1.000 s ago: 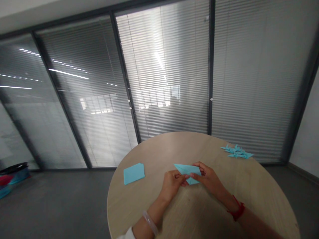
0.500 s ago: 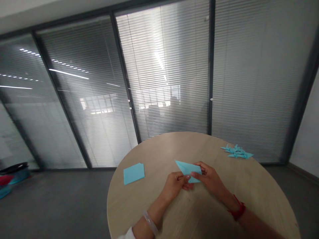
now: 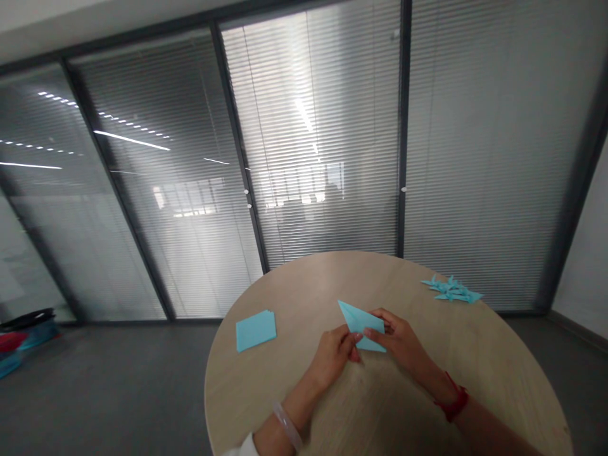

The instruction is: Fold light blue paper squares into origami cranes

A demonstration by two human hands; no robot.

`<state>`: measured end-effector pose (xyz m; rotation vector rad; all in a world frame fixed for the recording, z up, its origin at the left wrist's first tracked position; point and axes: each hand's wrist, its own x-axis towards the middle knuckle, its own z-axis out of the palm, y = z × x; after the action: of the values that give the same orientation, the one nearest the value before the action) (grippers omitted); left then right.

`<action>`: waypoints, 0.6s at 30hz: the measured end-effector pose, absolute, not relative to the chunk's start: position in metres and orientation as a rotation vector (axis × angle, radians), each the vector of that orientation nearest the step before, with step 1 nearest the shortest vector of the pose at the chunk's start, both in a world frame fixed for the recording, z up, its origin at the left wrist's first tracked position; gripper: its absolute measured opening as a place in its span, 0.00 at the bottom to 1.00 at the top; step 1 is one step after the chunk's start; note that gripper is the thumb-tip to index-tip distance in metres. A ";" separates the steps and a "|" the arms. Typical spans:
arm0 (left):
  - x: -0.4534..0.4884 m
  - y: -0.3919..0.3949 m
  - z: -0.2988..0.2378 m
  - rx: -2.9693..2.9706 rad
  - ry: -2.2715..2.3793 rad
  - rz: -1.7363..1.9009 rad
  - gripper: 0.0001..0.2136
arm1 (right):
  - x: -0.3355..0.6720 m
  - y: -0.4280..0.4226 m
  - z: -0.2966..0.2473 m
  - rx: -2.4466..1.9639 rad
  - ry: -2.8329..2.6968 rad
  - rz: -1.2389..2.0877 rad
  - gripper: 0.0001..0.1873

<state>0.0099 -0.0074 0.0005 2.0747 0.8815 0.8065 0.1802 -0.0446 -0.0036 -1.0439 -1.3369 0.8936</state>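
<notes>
A light blue folded paper triangle (image 3: 360,320) is held just above the round wooden table (image 3: 294,297), near its middle. My left hand (image 3: 335,356) pinches the paper's lower left edge with closed fingers. My right hand (image 3: 398,341) grips the paper's right side, thumb on top and fingers wrapped behind. The triangle's sharp tip points up and to the left. A clear bangle sits on my left wrist and a red band on my right wrist.
A small stack of flat light blue paper squares (image 3: 255,330) lies on the table's left side. Several folded blue paper shapes (image 3: 451,289) lie in a pile at the far right edge. Glass walls with blinds stand behind the table. Bags (image 3: 23,335) sit on the floor at far left.
The paper triangle has tilted, its left tip rising and swinging toward the right. My left hand has slid slightly right and down along the paper's lower edge.
</notes>
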 end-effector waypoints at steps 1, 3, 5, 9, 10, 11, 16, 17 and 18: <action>0.010 -0.008 0.000 2.051 0.859 0.803 0.18 | 0.181 -0.045 -0.003 -1.043 -1.335 0.893 0.17; 0.011 -0.009 0.000 2.014 0.808 0.790 0.19 | 0.181 -0.044 -0.003 -1.044 -1.332 0.894 0.17; 0.012 -0.010 -0.001 1.995 0.777 0.777 0.19 | 0.182 -0.044 -0.003 -1.050 -1.322 0.889 0.17; 0.012 -0.010 0.000 2.027 0.804 0.771 0.20 | 0.181 -0.044 -0.001 -1.053 -1.297 0.895 0.18; 0.012 -0.010 0.000 2.048 0.819 0.777 0.19 | 0.181 -0.045 -0.001 -1.051 -1.296 0.897 0.18; 0.012 -0.010 0.000 2.068 0.832 0.787 0.19 | 0.180 -0.045 0.000 -1.049 -1.299 0.894 0.18; 0.012 -0.009 0.002 2.105 0.858 0.809 0.16 | 0.180 -0.047 0.002 -1.067 -1.318 0.867 0.17; 0.012 -0.009 0.002 2.105 0.854 0.805 0.16 | 0.179 -0.047 0.002 -1.070 -1.318 0.868 0.17; 0.012 -0.009 0.001 2.101 0.848 0.801 0.16 | 0.179 -0.047 0.002 -1.072 -1.316 0.868 0.17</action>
<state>0.0122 -0.0087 0.0011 2.1005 0.8484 0.8013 0.1794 -0.0471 0.0022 -1.0715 -1.3158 0.8681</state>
